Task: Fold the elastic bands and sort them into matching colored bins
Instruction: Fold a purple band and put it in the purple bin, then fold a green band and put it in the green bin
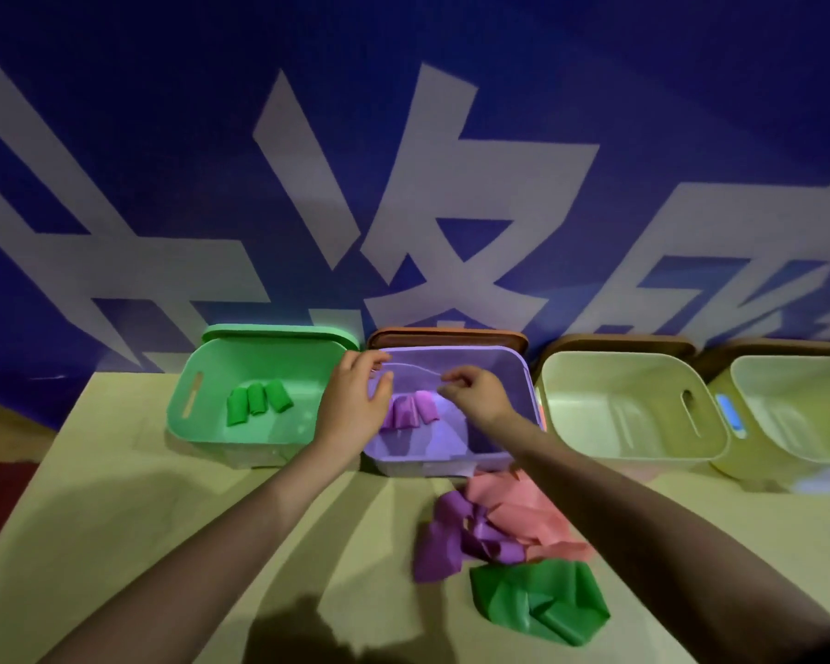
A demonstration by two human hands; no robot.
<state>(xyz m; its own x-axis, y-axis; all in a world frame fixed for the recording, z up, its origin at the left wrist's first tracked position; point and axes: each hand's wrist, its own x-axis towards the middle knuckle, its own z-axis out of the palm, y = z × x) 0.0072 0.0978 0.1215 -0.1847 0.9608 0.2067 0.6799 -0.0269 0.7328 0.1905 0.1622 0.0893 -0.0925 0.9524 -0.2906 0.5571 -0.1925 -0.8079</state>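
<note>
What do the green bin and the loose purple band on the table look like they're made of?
Green bin: looks like molded plastic with a smooth matte finish, judging by the rigid walls, rounded corners and cut-out handle slot. Loose purple band: seems to be thin, flexible rubber or latex sheet with a slight sheen, as it crumples into soft folds. The exact material cannot be told from the picture.

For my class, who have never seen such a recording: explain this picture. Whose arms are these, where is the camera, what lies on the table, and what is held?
There is one picture, from a camera on a person's head looking down at bare arms. The left hand and right hand reach over the purple bin; what they hold, if anything, is unclear. Folded purple bands lie inside it, folded green bands in the green bin. Loose purple, pink and green bands wait on the table.
</note>
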